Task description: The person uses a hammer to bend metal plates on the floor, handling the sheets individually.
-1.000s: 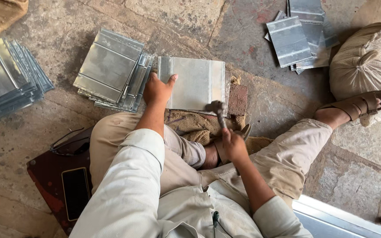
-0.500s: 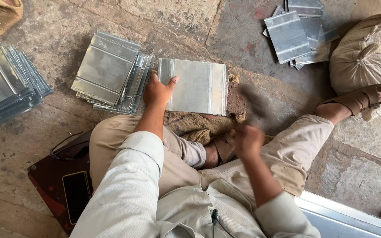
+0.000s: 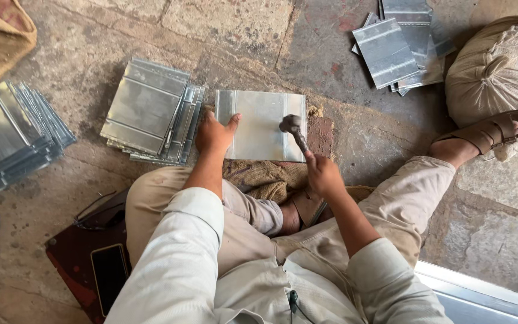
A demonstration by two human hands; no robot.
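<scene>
Honestly the sketchy part here is the left hand pressed flat on the metal sheet lying on the stone floor, fingers near where the right hand's tightly gripped hammer lands, so a glancing blow could smash them.

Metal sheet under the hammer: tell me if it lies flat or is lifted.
Flat. The metal sheet rests on the stone floor, left hand pressing its edge.

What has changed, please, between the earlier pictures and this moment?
The right hand has swung the hammer back down, so its head now meets the right edge of the metal sheet; half a second ago it was raised and blurred. The left hand still presses the sheet's left side. The stacks of sheets have not moved.
</scene>
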